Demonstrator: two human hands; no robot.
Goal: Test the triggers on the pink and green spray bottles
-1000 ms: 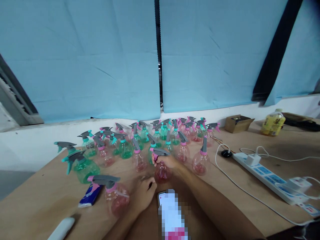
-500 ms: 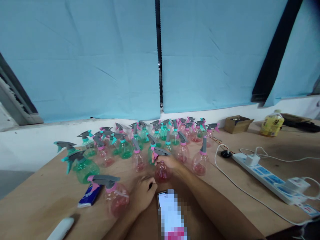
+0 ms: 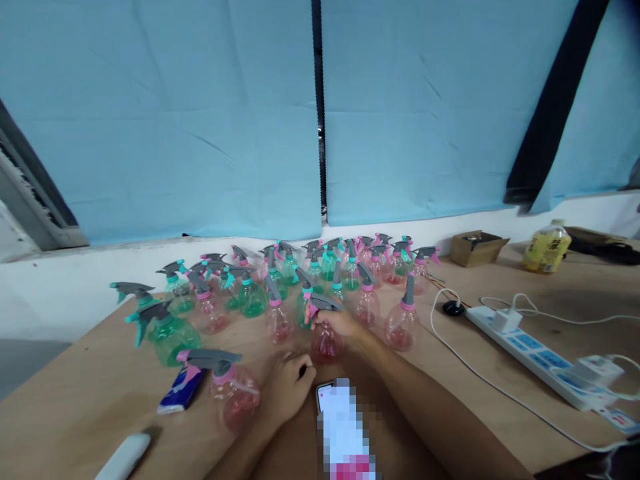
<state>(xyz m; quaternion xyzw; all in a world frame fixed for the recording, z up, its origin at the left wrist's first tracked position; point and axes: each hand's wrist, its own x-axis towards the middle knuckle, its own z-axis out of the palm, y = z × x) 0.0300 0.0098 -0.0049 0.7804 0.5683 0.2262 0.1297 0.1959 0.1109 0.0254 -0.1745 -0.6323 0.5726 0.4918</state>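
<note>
Wooden table [image 3: 90, 360]: carries a wide group of trigger spray bottles [image 3: 251, 300], green and pink, standing upright with heads fitted; by this look, mostly assembled, but cannot tell which are finished and which remain.
Pink spray bottle in the right hand [image 3: 329, 345]: stands upright before the group; not yet released, so probably still in progress.
Right hand [image 3: 341, 322]: grips this bottle around the neck.
Left hand [image 3: 291, 381]: rests curled on the tabletop nearby; cannot tell if holding anything.
Grey trigger head [image 3: 325, 303]: keeps nearly the same place as half a second ago, with only slight shift of view.
</note>
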